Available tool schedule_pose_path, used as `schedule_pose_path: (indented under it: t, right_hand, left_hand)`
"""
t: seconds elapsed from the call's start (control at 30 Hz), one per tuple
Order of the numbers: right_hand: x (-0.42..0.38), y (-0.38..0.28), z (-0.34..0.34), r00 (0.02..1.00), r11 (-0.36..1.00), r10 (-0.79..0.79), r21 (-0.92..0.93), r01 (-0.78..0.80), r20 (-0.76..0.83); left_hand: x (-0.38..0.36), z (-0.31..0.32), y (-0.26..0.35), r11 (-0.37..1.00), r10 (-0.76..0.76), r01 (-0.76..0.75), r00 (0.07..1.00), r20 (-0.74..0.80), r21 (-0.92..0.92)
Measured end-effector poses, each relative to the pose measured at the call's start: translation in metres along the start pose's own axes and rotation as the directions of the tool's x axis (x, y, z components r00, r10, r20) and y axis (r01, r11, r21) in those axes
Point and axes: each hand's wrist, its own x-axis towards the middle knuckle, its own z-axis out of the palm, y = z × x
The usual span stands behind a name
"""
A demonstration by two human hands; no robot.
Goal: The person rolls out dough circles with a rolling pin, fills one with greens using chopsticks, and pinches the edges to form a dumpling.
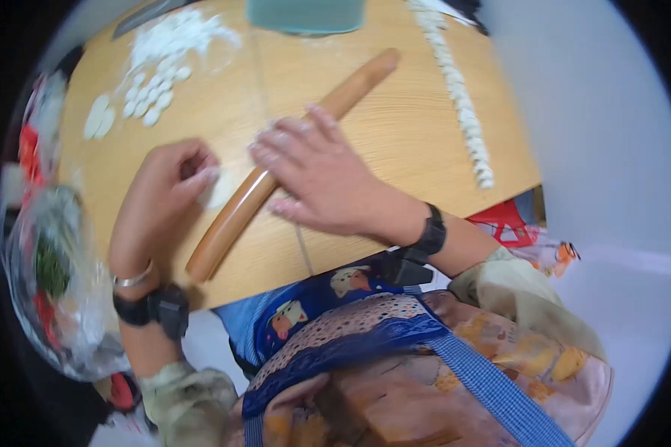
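Observation:
A long wooden rolling pin point(231, 223) lies diagonally on the wooden table. My right hand point(317, 171) rests flat on top of its middle, fingers stretched across the wood and dusted with flour. To the left of the pin, my left hand point(175, 182) is curled, thumb and fingers pinched on the edge of a flat white dough piece point(220, 192). Part of that dough is hidden by my fingers and the pin. Small round dough pieces point(152, 97) lie beyond my left hand, beside two flat dough rounds point(99, 118).
Loose flour point(179, 37) is spread at the back left. A pale green container point(306, 16) stands at the back edge. A long row of white dough pieces point(462, 100) runs down the right side. Plastic bags with greens point(52, 264) hang or sit left of the table.

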Motion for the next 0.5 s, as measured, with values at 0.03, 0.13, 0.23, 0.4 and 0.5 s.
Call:
schedule_pose_path:
  t: [0.03,0.13,0.23,0.4,0.5]
  right_hand:
    - [0.002,-0.002,0.000,0.999,0.998,-0.040,0.044,0.040,0.003]
    - [0.010,-0.001,-0.006,0.998,0.999,-0.041,0.026,0.039,0.051]
    - [0.017,-0.001,-0.006,0.997,0.999,-0.049,0.007,0.049,0.052]
    - [0.035,0.004,-0.003,0.996,0.995,-0.087,-0.047,0.087,-0.008]
    - [0.056,0.008,0.007,0.993,0.995,-0.093,-0.034,0.091,-0.066]
  left_hand:
    - [0.001,-0.002,-0.006,0.999,0.047,-0.047,0.999,0.014,0.000]
    - [0.005,-0.007,-0.018,0.987,0.154,-0.155,0.988,0.013,0.039]
    - [0.004,-0.009,-0.018,0.979,0.181,-0.179,0.983,-0.007,0.102]
    - [0.004,-0.010,-0.017,0.980,0.175,-0.170,0.984,-0.046,0.102]
    - [0.006,-0.010,-0.016,0.976,0.185,-0.172,0.979,-0.087,0.134]
